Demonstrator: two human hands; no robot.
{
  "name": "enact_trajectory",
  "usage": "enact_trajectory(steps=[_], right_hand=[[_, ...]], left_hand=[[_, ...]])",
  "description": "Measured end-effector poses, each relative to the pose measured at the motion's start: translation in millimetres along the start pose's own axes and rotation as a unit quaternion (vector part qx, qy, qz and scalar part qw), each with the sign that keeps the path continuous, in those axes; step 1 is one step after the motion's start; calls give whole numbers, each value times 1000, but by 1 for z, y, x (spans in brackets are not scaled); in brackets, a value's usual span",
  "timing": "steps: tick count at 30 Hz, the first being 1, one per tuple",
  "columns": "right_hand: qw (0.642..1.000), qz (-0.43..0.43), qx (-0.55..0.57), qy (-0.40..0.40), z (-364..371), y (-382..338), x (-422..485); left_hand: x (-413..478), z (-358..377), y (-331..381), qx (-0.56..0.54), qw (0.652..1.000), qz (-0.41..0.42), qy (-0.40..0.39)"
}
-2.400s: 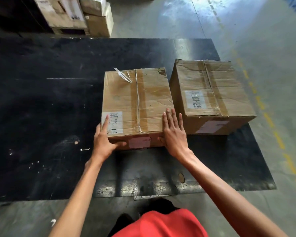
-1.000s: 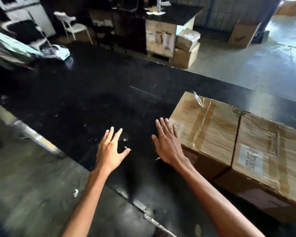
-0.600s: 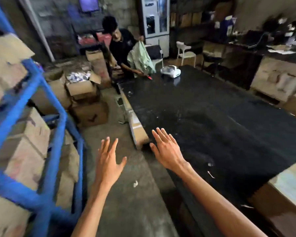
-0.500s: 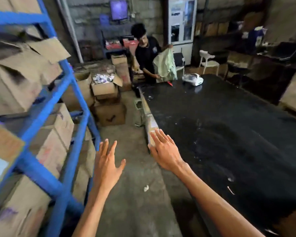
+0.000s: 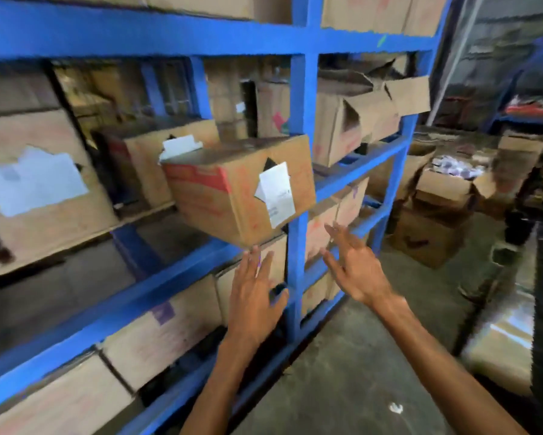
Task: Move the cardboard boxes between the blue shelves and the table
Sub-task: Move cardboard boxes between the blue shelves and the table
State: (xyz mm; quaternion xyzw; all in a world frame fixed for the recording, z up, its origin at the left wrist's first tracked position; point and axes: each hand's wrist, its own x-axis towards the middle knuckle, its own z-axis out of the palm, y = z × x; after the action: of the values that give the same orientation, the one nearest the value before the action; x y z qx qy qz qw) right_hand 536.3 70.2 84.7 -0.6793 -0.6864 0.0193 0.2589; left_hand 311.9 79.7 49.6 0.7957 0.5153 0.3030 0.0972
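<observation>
Three levels at least show on the blue shelves (image 5: 138,36), which fill most of my view; the table is not in clear sight. Cardboard boxes pack every level, too blurred for a full count, though on the middle level I make out three: a large box (image 5: 38,189) with a torn white patch at the left, a second box (image 5: 147,164) set further back, and one cardboard box (image 5: 232,199) jutting over the front edge with a corner turned out toward me. I judge that it is the next to go, being the easiest to reach. Two hands are raised to it, both empty, with fingers straight and spread. My left hand (image 5: 254,296) is just under its near bottom corner, contact unclear. My right hand (image 5: 354,271) is beyond the upright post (image 5: 296,277), probably bound for the far side. One white label (image 5: 276,193) peels from the box's face.
</observation>
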Motion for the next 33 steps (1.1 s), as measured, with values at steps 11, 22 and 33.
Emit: enact_trajectory(steps=[11, 22, 33], right_hand=[[994, -92, 37, -49, 35, -50, 54], [983, 36, 183, 7, 28, 14, 177], [894, 105, 428, -75, 63, 42, 256]], left_hand=[[-24, -29, -44, -27, 989, -139, 45], [109, -10, -32, -183, 951, -195, 156], [159, 7, -41, -278, 910, -220, 212]])
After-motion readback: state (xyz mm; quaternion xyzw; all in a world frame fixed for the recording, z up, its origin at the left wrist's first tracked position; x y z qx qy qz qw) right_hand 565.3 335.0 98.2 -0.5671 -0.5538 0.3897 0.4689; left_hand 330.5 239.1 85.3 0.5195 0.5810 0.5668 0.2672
